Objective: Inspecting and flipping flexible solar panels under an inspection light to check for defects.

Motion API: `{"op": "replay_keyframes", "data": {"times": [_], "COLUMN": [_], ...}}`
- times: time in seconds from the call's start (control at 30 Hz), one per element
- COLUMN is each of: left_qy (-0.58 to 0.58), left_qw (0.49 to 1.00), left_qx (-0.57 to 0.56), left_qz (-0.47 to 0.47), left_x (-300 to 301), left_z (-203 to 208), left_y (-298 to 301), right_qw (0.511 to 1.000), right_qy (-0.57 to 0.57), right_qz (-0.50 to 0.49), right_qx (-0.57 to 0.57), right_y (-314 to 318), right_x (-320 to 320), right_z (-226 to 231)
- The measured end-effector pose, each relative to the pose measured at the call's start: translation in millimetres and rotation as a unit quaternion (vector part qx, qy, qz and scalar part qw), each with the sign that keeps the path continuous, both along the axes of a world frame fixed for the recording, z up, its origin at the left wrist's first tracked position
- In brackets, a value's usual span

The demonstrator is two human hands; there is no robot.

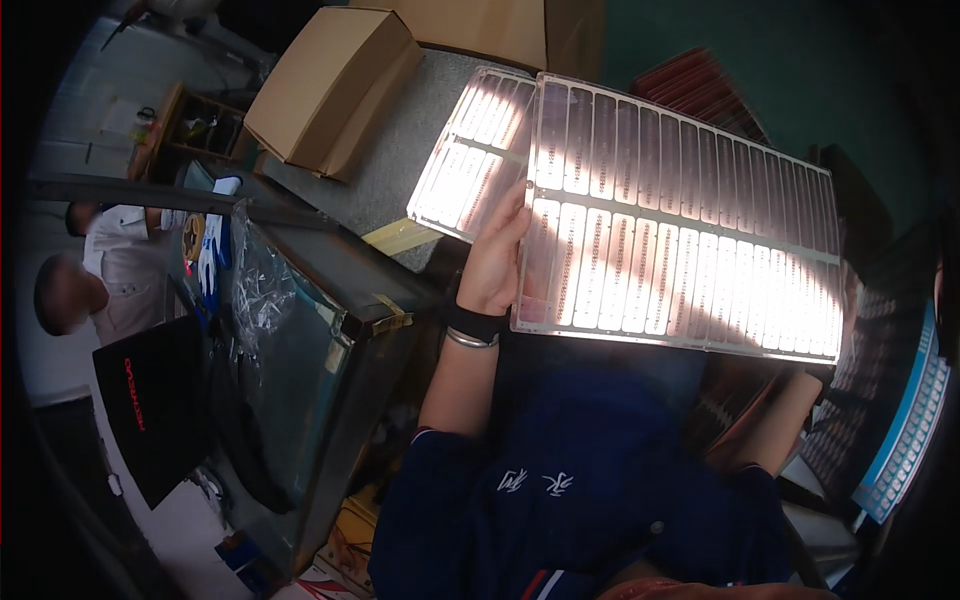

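A large clear panel (690,225), divided into two rows of narrow slots, is tilted up in front of me and glares with reflected light. At its left edge my left hand (497,262) grips it, fingers closed along the side; a dark band is on that wrist. My right hand (848,310) is at the panel's right edge, mostly hidden behind it, with only a sliver showing. Just left of the held panel, and partly behind it, a similar slotted panel (472,155) lies near the grey surface (400,155).
An open cardboard box (330,90) stands on the grey surface. Reddish slotted sheets (700,90) are stacked beyond the panel. A dark bench (300,310) bears crumpled clear plastic (262,300). At far left is another person (125,260); a blue-edged slotted panel (910,420) is at right.
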State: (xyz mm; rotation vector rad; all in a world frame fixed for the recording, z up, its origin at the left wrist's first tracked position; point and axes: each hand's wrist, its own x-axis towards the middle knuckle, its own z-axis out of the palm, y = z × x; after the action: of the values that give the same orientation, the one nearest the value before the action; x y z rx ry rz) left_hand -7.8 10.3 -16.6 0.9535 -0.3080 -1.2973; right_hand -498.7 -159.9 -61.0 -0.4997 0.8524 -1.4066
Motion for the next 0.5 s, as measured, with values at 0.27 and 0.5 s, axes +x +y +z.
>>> {"op": "replay_keyframes", "data": {"times": [0.27, 0.5], "left_qy": [-0.033, -0.021], "left_qw": [0.999, 1.0], "left_qx": [0.013, 0.014], "left_qz": [0.002, -0.012], "left_x": [2.1, -2.6], "left_z": [-5.0, 7.6], "left_y": [0.8, -4.1], "right_qw": [0.996, 0.931], "right_qy": [0.063, -0.237], "right_qz": [-0.034, 0.234], "right_qx": [0.047, -0.151], "right_y": [7.0, -9.9], "right_x": [23.4, -39.6], "right_z": [9.2, -46.2]}}
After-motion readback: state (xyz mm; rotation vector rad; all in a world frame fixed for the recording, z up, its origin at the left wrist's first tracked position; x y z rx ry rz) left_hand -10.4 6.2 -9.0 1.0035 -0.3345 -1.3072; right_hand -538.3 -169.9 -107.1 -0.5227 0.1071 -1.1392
